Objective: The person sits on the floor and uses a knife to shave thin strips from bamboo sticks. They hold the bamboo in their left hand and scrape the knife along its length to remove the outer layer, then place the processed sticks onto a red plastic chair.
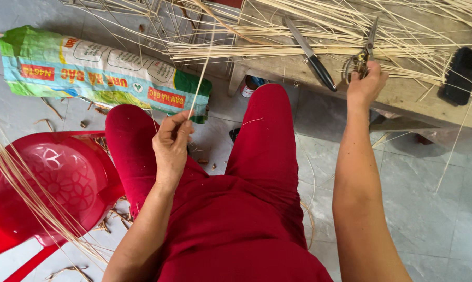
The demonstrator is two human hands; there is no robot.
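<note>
L hand [172, 142] pinches a thin strip [202, 73] upright — R hand [368, 83] closes on scissors [362, 54]; best keep the strip taut, snip square.

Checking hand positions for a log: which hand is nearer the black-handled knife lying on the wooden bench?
Right. The right hand rests at the scissors, just right of the black-handled knife. The left hand pinches a thin pale reed strip over the lap, lower left.

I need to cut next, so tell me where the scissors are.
In the head view the scissors lie upper right on the wooden bench, among pale strips, under the right hand, just right of the black-handled knife.
</note>
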